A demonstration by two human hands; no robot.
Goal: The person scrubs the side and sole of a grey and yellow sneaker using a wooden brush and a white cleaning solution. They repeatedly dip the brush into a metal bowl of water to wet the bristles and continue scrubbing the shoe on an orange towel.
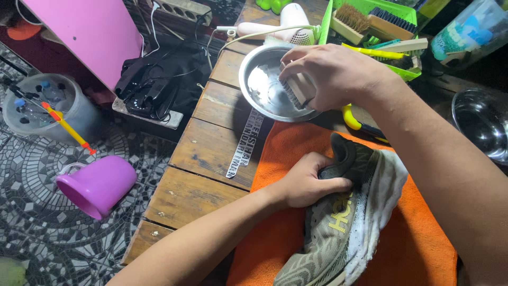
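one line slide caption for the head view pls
Left hand steadies olive mesh sneaker on orange towel; right hand dips wooden brush into steel bowl.

1. The right hand covers most of the brush; only its bristles and a strip of its wooden back show.
2. The left hand's fingers go into the shoe, so their tips are hidden.
3. The shoe's toe is cut off by the bottom edge.
4. The towel runs out at the bottom edge, and the shoe and the right forearm cover much of it.
5. The steel bowl at the bench's right side is cut by the right edge.
6. The near rim of the dish lies under the right hand.
7. The yellow handle behind the wrist is mostly hidden; what tool it is cannot be told.
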